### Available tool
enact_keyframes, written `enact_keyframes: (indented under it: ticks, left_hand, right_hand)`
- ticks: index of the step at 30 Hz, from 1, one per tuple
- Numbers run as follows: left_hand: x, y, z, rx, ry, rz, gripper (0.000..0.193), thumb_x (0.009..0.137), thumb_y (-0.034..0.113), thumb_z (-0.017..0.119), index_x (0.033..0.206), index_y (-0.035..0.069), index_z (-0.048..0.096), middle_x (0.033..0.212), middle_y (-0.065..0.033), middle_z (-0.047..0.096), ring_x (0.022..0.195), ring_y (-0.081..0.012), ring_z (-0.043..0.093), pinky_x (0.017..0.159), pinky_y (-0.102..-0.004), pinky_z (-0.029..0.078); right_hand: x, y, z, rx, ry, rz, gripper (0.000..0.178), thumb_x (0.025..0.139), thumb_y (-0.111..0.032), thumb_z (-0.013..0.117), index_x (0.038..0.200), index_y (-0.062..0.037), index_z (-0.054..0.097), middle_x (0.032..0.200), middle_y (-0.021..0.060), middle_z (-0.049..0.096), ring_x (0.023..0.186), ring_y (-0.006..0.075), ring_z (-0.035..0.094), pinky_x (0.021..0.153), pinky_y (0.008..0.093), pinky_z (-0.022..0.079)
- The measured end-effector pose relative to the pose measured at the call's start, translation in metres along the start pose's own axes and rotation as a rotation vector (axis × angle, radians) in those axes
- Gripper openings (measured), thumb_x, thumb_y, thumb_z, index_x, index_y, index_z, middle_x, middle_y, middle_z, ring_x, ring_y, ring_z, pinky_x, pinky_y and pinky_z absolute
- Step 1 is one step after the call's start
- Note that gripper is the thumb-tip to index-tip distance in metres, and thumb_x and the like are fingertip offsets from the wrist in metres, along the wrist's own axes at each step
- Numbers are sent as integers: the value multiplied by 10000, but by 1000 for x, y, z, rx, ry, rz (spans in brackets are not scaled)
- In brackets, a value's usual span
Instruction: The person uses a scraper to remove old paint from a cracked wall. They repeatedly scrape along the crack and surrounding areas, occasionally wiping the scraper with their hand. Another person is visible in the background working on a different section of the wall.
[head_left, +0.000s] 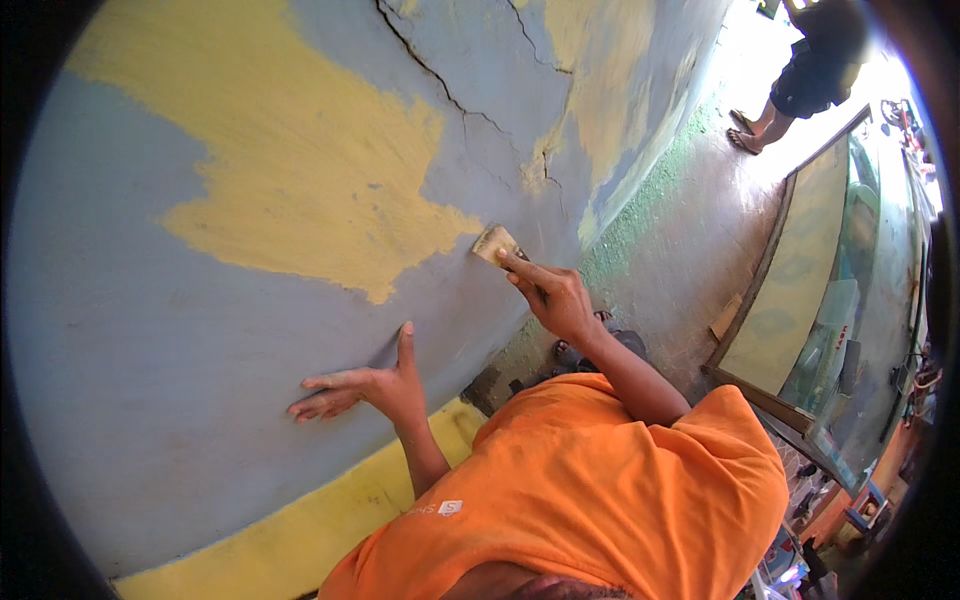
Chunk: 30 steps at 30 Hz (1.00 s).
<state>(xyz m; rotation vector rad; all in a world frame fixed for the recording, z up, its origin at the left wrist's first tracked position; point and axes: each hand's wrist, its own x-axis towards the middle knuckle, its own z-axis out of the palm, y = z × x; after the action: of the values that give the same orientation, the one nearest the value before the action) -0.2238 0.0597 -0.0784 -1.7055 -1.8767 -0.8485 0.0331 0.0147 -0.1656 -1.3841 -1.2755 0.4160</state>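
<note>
The right hand (560,303) grips a scraper (494,244) at the edge of the yellow patch (310,190), the left hand (372,386) spreads open at the wall (190,440), and coverage appears partial, with grey areas (120,330) and cracks (432,72) remaining.

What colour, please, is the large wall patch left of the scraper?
The patch is yellow, clearest in the head view.

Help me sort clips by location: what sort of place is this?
Perhaps a small shop or workshop: what looks like a glass-sided case stands across from the cracked, yellow-and-grey wall, with another person standing near bright light beyond.
</note>
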Motion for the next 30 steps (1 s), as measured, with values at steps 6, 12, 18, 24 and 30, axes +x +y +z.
enact_keyframes:
  ticks: [6, 12, 18, 24, 30]
  left_hand:
    - [1, -3, -2, 26, 55, 68, 1697, 544, 859, 820, 1619, 54, -217, 1581, -335, -399, 1455, -594, -323, 999, -883, -15]
    - [-4, 1, -4, -14, 8, 5, 1695, 540, 870, 812, 1622, 57, -209, 1584, -317, -409, 1455, -578, -338, 1003, -881, -16]
    - [-2, 0, -5, 18, 44, 8, 1719, 508, 882, 813, 1625, 63, -205, 1599, -309, -391, 1466, -585, -312, 1017, -876, 1]
    - [-1, -6, -4, 59, 12, -10, 1745, 479, 869, 833, 1622, 72, -217, 1596, -302, -400, 1469, -584, -308, 1022, -876, -13]
    - [-1, -7, -2, 36, 19, -1, 1743, 488, 849, 848, 1618, 76, -230, 1597, -310, -392, 1465, -590, -310, 1015, -884, 0]
  right_hand:
    - [5, 6, -6, -109, -7, -35, 435, 942, -99, 742, 1362, -203, 698, 862, 116, 752, 637, 242, 688, 593, 362, 546]
    - [9, 2, -4, -12, 118, -68, 444, 942, -192, 743, 1365, -315, 687, 810, 69, 722, 606, 261, 662, 544, 378, 523]
    - [10, -2, -1, -85, 33, -48, 458, 934, -172, 747, 1364, -317, 685, 845, 106, 725, 635, 281, 679, 541, 383, 521]
    - [9, -5, 2, 2, -60, -56, 457, 927, -202, 757, 1358, -336, 687, 773, 80, 694, 591, 283, 654, 525, 391, 514]
    - [7, -1, 2, -32, -48, -95, 482, 896, -87, 772, 1349, -235, 705, 758, 101, 691, 593, 252, 638, 559, 374, 515]
